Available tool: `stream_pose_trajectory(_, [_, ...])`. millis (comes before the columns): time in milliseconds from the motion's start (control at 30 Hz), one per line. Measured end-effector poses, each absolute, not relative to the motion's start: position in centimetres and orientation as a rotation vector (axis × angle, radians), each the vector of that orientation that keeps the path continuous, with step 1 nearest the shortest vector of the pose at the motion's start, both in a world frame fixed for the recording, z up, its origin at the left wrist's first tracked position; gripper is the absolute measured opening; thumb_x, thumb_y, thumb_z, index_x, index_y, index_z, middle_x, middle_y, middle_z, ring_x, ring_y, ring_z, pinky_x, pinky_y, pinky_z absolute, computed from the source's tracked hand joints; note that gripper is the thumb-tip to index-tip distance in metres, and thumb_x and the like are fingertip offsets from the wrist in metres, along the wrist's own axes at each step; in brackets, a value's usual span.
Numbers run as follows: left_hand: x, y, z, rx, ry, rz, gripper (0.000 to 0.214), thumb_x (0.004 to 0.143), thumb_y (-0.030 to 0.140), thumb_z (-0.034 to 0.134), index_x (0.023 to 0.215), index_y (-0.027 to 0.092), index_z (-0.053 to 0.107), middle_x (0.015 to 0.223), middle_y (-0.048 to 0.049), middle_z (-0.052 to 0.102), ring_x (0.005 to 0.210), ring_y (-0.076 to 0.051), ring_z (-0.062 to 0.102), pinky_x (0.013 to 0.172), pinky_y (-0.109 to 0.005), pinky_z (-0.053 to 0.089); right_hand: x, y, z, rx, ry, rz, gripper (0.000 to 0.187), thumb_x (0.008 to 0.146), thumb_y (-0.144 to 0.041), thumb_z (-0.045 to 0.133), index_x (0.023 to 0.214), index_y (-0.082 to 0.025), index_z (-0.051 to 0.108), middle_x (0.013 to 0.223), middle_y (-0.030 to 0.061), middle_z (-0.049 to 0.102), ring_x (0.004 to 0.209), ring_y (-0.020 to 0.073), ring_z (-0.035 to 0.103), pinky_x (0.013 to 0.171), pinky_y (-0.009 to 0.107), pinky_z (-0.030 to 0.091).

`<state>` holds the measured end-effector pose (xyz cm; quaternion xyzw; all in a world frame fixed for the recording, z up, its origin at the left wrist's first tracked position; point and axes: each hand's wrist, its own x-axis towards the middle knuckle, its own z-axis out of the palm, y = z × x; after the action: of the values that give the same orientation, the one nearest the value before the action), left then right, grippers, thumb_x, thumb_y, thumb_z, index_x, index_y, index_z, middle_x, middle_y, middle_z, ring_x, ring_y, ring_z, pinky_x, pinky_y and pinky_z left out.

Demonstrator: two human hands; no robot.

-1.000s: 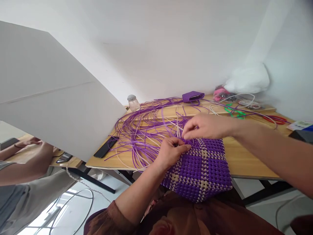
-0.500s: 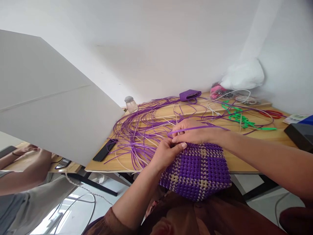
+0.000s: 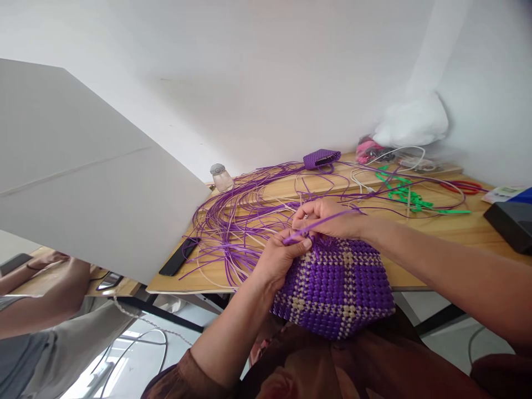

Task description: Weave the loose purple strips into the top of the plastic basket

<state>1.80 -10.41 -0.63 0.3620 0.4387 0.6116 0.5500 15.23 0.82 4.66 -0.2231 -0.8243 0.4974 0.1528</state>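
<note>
A woven purple and beige basket (image 3: 338, 293) rests tilted against my lap at the table's front edge. My left hand (image 3: 282, 249) is closed at its upper left rim, the thumb pressing on a purple plastic strand (image 3: 318, 224) that slants up to the right. Just beyond the rim, my right hand (image 3: 328, 219) has its fingers bent in a pinch; what lies between the fingertips is too small to make out. Long loose purple and beige strands (image 3: 226, 238) fan out to the left over the wooden table.
Behind lie a small purple woven piece (image 3: 322, 159) and a lidded jar (image 3: 221, 178). A black phone (image 3: 180, 256) is at the left. Green strips (image 3: 409, 197), red-handled scissors (image 3: 461, 187) and a black box (image 3: 509, 224) are at the right. Past a grey panel (image 3: 91, 166), another person's arm (image 3: 62, 299) shows.
The purple strand has swung from lying across my right hand to slanting up from my left thumb. My right hand's fingers have shifted slightly at the rim.
</note>
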Motion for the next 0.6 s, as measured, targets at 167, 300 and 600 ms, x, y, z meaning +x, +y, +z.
stream_pose_trajectory(167, [1.8,-10.7,-0.6,0.922,1.137,1.434,0.037,0.056,0.028,0.09,0.064,0.014,0.057,0.061,0.0026,0.06,0.056,-0.007,0.048,0.061,-0.022,0.034,16.9,2.0,3.9,-0.515,-2.324,1.487,0.021,0.081,-0.038,0.072,0.086,-0.018,0.069,0.072,-0.0005,0.067,0.061,0.011,0.058,0.057,0.023,0.045])
stream_pose_trajectory(300, [1.8,-10.6,-1.0,0.991,1.175,1.469,0.033,0.062,0.028,0.086,0.066,0.014,0.057,0.062,0.0026,0.059,0.056,-0.007,0.046,0.059,-0.021,0.033,18.8,0.2,3.1,-0.423,-2.28,0.884,0.016,0.082,-0.035,0.073,0.079,-0.02,0.068,0.086,0.0036,0.073,0.081,0.0183,0.066,0.075,0.032,0.051])
stream_pose_trajectory(600, [1.8,-10.7,-1.2,1.136,1.232,1.464,0.026,0.07,0.027,0.08,0.068,0.014,0.057,0.063,0.0026,0.057,0.058,-0.007,0.045,0.058,-0.022,0.032,19.6,-4.2,-1.0,-0.273,-2.096,-0.07,0.01,0.082,-0.012,0.073,0.085,-0.018,0.066,0.084,0.0044,0.07,0.089,0.0208,0.06,0.088,0.038,0.049])
